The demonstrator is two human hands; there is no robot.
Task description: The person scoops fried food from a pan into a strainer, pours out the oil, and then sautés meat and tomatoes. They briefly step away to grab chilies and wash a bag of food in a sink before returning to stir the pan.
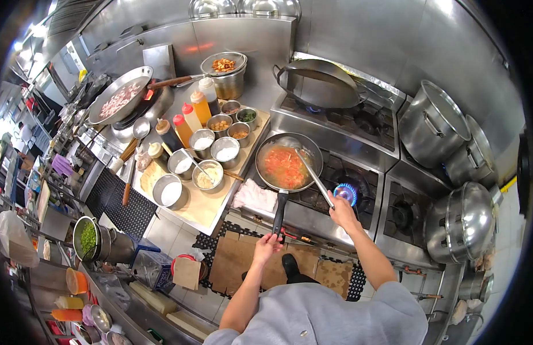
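A frying pan (260, 150) with reddish chopped food (282, 165) in liquid sits on the front stove, its black handle towards me. My left hand (268, 247) is closed at the end of that handle. Closed around a long metal-handled cooking utensil (316, 179) is my right hand (342, 213). The utensil's far end dips into the food, so its head is hidden. Just right of the pan, a blue gas flame (345, 194) burns on an uncovered burner. A folded white cloth (256, 195) lies left of the pan handle.
On the left counter stand several metal seasoning tubs (170, 191) and squeeze bottles (200, 107). A large wok (318, 83) rests on the back burner. Large steel pots (433, 123) line the right side. Cardboard (237, 261) covers the floor near my feet.
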